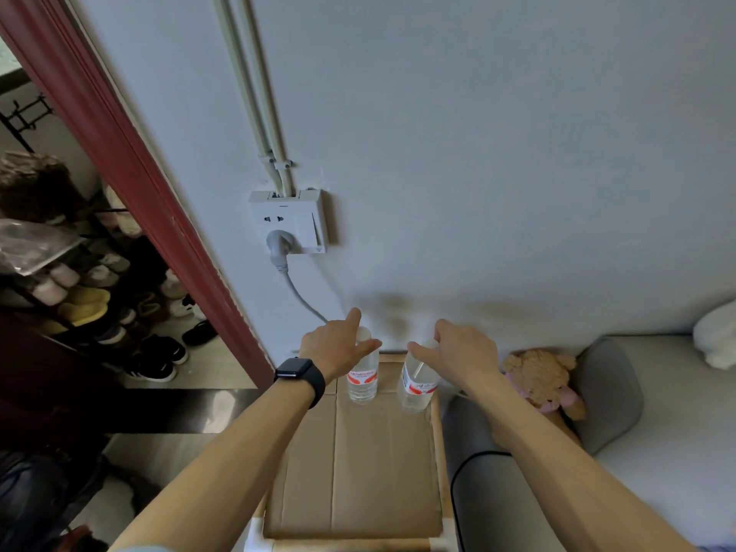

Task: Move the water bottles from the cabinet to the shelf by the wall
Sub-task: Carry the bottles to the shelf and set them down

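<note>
Left hand (338, 346) spread loose above left bottle (361, 377) cap | right hand (458, 352) over right bottle (416, 389) neck, grip unclear | both upright at shelf (358, 472) far edge.

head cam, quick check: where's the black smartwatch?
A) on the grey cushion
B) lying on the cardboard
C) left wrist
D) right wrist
C: the black smartwatch is strapped round the wrist of the left hand, which reaches over the left water bottle.
</note>
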The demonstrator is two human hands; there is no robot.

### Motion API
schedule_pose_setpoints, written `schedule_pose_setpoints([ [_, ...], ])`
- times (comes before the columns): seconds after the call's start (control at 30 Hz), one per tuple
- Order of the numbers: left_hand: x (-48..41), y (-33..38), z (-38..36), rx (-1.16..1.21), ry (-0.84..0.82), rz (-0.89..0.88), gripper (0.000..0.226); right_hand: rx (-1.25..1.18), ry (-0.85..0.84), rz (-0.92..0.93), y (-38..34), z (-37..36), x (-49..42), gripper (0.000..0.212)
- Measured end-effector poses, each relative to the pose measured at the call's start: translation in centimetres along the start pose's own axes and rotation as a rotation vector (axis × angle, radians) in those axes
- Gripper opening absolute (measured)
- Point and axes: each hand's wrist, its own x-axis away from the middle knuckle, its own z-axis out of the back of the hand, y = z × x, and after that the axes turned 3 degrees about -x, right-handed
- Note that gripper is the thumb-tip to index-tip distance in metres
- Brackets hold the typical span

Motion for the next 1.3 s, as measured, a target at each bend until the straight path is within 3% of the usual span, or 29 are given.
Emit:
schedule_pose_setpoints([
  [0.5, 0.5, -0.9, 0.6, -0.032, -0.030, -0.069, 0.034, -0.037, -0.061, 0.021, -0.3, 0.3, 1.1, 0.042],
  [0.73, 0.4, -1.0, 0.8, 0.164, -0.103, -0.168, 0.031, -0.097, -0.046, -0.010, 0.0, 0.4, 1.2, 0.040],
  [1.0, 1.5, 1.6, -0.3, -0.215, 0.065, -0.084, 0.043, -0.086, -0.042, 0.006, -0.5, 0.0, 1.4, 0.043],
  [1.13, 1.0, 1.9, -0.2, -0.206, 0.063, -0.063, 0.035, -0.102, -0.097, 0.030, -0.2, -0.1, 1.1, 0.051],
  [1.3, 0.8, 2.4, 0.1, -0.250, 0.053, -0.212, 0.031, -0.152, -0.236, 0.082, 1.1, 0.7, 0.6, 0.034],
])
